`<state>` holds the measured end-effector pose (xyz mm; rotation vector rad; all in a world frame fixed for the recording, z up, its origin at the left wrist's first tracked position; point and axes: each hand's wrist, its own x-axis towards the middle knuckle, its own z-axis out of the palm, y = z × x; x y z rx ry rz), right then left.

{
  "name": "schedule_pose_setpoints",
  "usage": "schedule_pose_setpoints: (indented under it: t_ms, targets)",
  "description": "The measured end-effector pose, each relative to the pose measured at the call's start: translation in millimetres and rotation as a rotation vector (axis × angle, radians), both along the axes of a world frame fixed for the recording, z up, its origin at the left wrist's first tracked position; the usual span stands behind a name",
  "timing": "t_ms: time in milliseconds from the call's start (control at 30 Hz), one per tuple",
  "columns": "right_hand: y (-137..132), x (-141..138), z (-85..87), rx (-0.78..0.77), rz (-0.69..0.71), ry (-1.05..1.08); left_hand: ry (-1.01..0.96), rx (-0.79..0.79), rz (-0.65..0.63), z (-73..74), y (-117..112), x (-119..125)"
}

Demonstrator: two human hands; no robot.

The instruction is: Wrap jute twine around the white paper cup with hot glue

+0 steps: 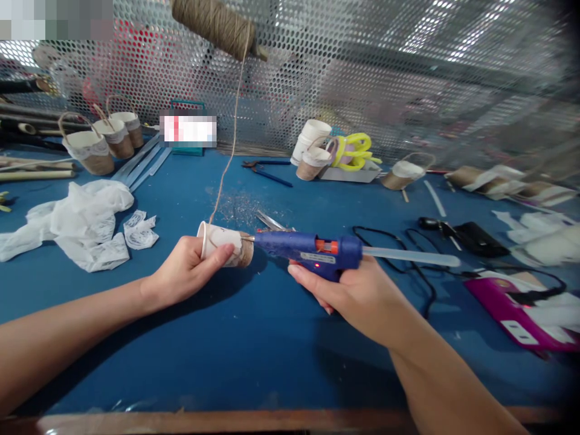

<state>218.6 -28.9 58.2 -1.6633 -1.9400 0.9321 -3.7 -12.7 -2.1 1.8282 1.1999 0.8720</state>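
Note:
My left hand (183, 269) grips a white paper cup (220, 238) lying on its side, its mouth toward the left and its base end wrapped in brown twine. From the cup a strand of twine (232, 142) runs up to a large spool (212, 27). My right hand (348, 296) is closed round the handle of a blue hot glue gun (294, 248) with a small red light on. The gun's nozzle meets the twine-wrapped part of the cup. A clear glue stick (412, 256) sticks out of its back. Scissors (272, 222) lie behind the gun, partly hidden by it.
Finished-looking small twine baskets (93, 154) stand at the back left, near white lace (90, 217). Pliers (267, 170), stacked cups (312, 139) and yellow pipe-like loops (356, 151) sit at the back. A black cord (426, 278) and magenta power strip (498, 311) lie right.

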Motion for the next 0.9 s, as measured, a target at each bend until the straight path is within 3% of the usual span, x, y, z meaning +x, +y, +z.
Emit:
schedule_pose_setpoints:
  t_ms: [400, 900]
  targets:
    - [-1.3, 1.3, 0.3, 0.048, 0.045, -0.152, -0.011, -0.044, 0.011, 1.4, 0.0, 2.3]
    - [-2.5, 2.7, 4.5, -0.020, 0.040, -0.133, -0.068, -0.150, 0.021, 3.8, 2.2, 3.4]
